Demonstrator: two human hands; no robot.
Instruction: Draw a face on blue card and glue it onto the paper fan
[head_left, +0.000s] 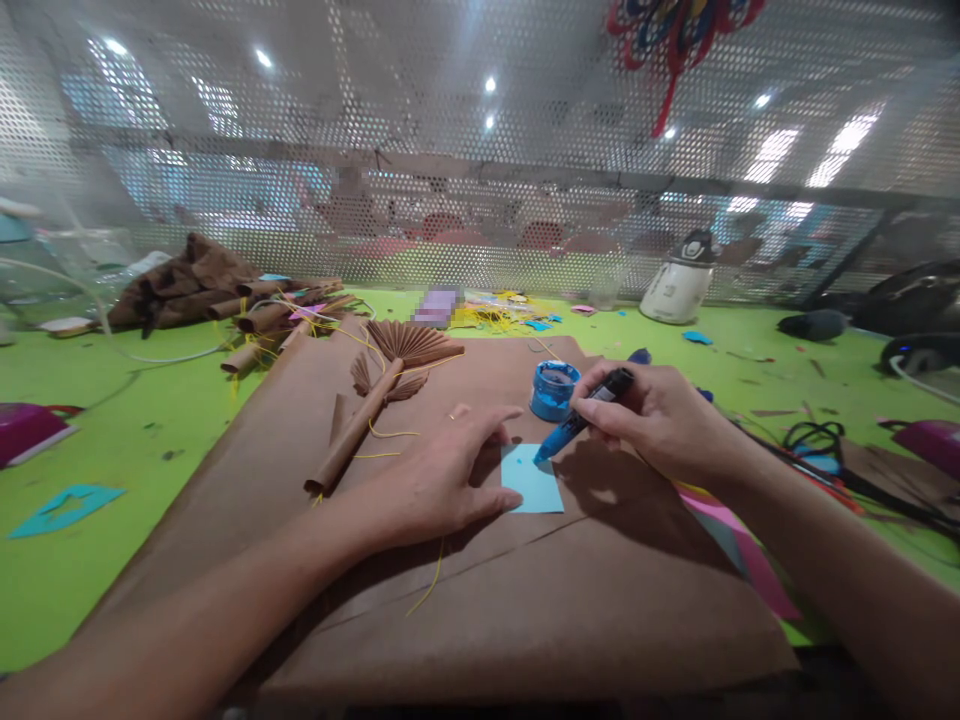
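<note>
My right hand (656, 420) grips a blue marker (566, 432) with a black end, its tip at the upper part of a small light-blue paper square (534, 490). A small blue mark shows on the paper. My left hand (465, 465) lies at the paper's left side, thumb on its lower left edge and index finger stretched out above it; thumb and fingers are apart. Just behind the marker stands a small blue jar (553, 390) with blue-smeared sides. All of this rests on brown paper (480, 610). A rolled brown-paper stick with a pleated fan (386, 390) lies left of my left hand.
More brown paper rolls (262, 318) and crumpled brown paper (191, 280) lie at the back left. Yellow string (495, 315) is heaped at the back. A white bottle (679, 280) stands back right, before a perforated metal screen (480, 200). Black cables (817, 445) lie right.
</note>
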